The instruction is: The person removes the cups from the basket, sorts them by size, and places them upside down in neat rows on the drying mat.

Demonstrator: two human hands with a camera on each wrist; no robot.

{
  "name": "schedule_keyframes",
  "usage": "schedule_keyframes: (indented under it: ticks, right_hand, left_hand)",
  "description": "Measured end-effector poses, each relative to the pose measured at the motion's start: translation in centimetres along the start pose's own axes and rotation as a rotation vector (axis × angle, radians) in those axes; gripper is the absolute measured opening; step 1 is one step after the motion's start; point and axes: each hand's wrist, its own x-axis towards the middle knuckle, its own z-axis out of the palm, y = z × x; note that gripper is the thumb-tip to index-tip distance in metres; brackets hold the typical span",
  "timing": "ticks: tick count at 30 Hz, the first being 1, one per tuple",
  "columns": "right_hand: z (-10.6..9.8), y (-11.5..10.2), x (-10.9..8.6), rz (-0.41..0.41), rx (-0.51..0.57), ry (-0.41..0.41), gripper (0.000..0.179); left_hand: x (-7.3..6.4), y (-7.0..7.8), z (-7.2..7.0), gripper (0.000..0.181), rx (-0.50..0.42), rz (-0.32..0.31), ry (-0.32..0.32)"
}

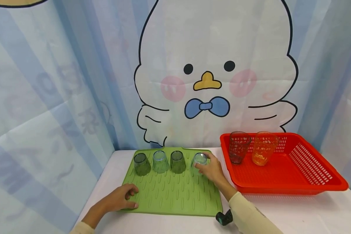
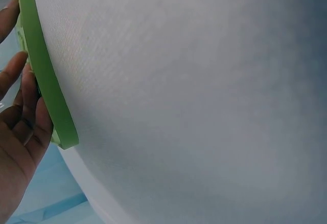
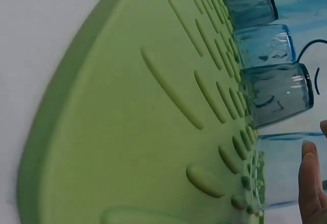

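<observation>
On the green ridged mat (image 1: 175, 198), several tumblers stand upside down in a row along the far side. From the left come a dark grey glass (image 1: 142, 165), a light blue glass (image 1: 160, 162) and another dark grey glass (image 1: 177, 162). My right hand (image 1: 213, 168) holds a pale clear tumbler (image 1: 198, 165) at the row's right end, thumb in front and fingers behind. In the right wrist view that clear tumbler (image 3: 278, 170) has its rim down at the mat. My left hand (image 1: 118, 197) lies by the mat's left edge, fingers loosely bent and holding nothing.
A red plastic basket (image 1: 280, 187) stands to the right, with a dark glass (image 1: 239, 148) and an amber-looking glass (image 1: 263, 149) upright in it. A small black object (image 1: 224, 217) lies by the right sleeve. A printed curtain (image 1: 207, 130) hangs behind the white table.
</observation>
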Motion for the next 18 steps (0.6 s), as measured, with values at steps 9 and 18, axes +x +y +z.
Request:
schedule_keyframes:
  ticks: [9, 18]
  right_hand:
    - [0.5, 0.5, 0.8, 0.021, -0.003, 0.037, 0.062]
    - [0.8, 0.7, 1.2, 0.034, 0.017, 0.013, 0.064]
  left_hand:
    - [-0.1, 0.0, 0.0, 0.050, 0.012, 0.005, 0.008]
    - [0.0, 0.2, 0.1, 0.050, 0.018, -0.017, 0.011]
